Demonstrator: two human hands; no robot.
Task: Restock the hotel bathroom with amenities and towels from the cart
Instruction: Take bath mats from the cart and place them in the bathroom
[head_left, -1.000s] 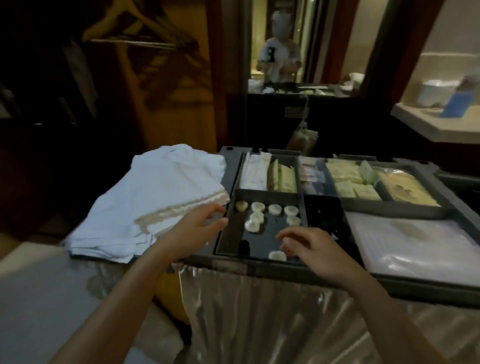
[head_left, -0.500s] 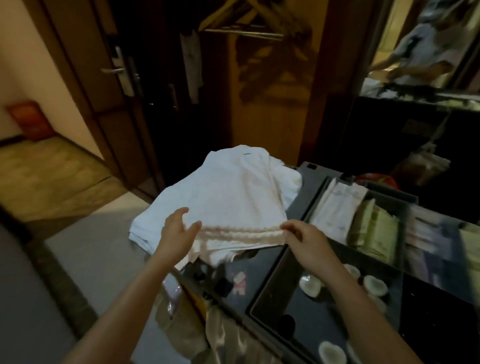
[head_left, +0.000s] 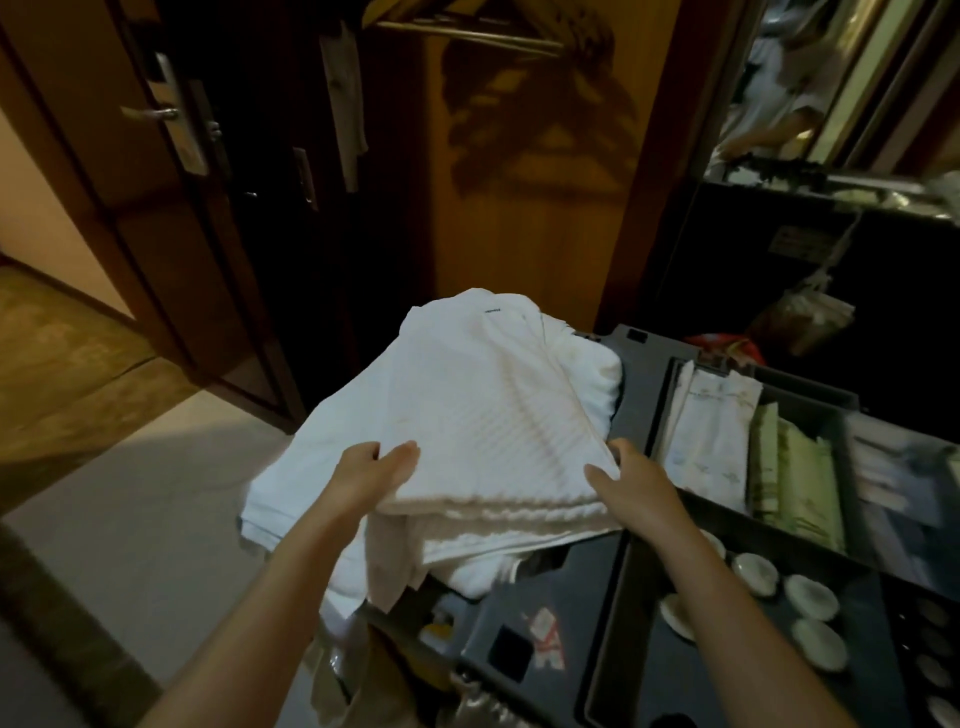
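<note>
A stack of white folded towels (head_left: 467, 405) lies on the left end of the dark grey cart top (head_left: 639, 374). My left hand (head_left: 371, 475) grips the near left corner of the top towel, thumb on top. My right hand (head_left: 631, 488) holds the near right edge of the same towel, fingers under it. The towel's near edge is raised off the stack. Right of the towels, cart trays hold white paper packets (head_left: 711, 436), green packets (head_left: 795, 478) and small round white caps (head_left: 810, 597).
A dark wooden wardrobe (head_left: 519, 182) with hangers stands straight ahead. An open door with a metal handle (head_left: 166, 111) is at the left, with pale floor (head_left: 156, 493) below it. A mirror at the upper right shows a person's reflection (head_left: 779, 104).
My view has swung left from the amenity trays to the towels. Both hands moved from the tray edge onto the top towel and took hold of its near edge, lifting it.
</note>
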